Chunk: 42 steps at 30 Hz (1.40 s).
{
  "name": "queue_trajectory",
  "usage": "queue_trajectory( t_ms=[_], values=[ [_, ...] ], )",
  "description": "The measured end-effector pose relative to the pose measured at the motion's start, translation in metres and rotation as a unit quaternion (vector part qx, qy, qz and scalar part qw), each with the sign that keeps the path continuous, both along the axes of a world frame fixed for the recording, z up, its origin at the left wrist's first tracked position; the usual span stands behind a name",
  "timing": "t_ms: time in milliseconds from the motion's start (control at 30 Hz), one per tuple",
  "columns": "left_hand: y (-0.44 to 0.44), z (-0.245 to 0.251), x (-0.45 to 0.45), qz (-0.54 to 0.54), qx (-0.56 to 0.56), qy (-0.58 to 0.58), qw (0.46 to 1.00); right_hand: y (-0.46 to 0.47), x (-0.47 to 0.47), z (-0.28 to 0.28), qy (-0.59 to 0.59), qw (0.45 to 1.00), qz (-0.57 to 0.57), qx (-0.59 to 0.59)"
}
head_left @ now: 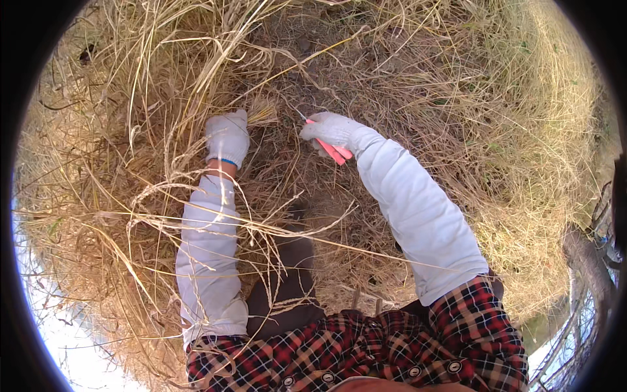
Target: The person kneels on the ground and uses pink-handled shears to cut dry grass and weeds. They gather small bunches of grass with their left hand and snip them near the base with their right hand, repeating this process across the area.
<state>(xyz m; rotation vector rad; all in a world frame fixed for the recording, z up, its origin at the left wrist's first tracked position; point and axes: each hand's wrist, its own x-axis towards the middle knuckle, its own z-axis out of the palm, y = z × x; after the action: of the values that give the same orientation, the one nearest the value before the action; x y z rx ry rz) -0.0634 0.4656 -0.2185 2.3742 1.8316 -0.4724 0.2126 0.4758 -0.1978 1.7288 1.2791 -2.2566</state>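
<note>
In a white knit glove, my left hand (227, 137) is closed around a bunch of dry grass stalks (262, 112), whose blunt, pale ends point right, towards my other hand. Long stalks run from the bunch's side up and to the left. My right hand (332, 128), gloved too, grips a pair of pink-handled shears (335, 151). A short bit of metal blade shows past the fingers, pointing up and left. The rest of the tool is hidden by the glove. A small gap of bare ground separates the blade from the stalk ends.
Tall dry grass (196, 54) stands ahead on the left. Flattened straw (421, 98) covers the ground on the right. Loose seed heads (250, 223) cross in front of my left sleeve (208, 264). A bare tree branch (585, 259) is at the far right.
</note>
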Motion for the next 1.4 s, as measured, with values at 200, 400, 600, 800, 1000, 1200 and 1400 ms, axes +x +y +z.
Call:
queue_trajectory(
  t_ms=[200,400,600,800,1000,1200,1400],
  values=[
    [-0.026,-0.007,0.003,-0.056,0.083,-0.039,0.994,0.006,-0.003,-0.013,-0.019,0.999,0.048,-0.008],
    [-0.028,-0.001,-0.002,-0.112,0.092,-0.046,0.988,0.026,-0.014,-0.023,-0.011,0.996,0.089,-0.029],
    [-0.029,0.0,-0.003,-0.113,0.093,-0.047,0.988,0.036,-0.025,-0.036,0.022,0.996,0.059,-0.058],
    [-0.029,-0.001,-0.004,-0.127,0.082,-0.016,0.988,0.029,-0.042,-0.055,-0.012,0.998,0.059,0.007],
    [-0.028,-0.006,-0.008,-0.136,0.094,-0.025,0.986,0.008,-0.04,-0.064,-0.134,0.922,0.113,0.346],
    [-0.033,-0.005,-0.011,-0.122,0.095,-0.023,0.988,0.016,-0.013,-0.033,-0.062,0.987,0.111,0.1],
    [-0.034,-0.002,-0.007,-0.12,0.093,-0.022,0.988,0.042,-0.038,-0.019,-0.184,0.921,0.279,0.2]
  ],
)
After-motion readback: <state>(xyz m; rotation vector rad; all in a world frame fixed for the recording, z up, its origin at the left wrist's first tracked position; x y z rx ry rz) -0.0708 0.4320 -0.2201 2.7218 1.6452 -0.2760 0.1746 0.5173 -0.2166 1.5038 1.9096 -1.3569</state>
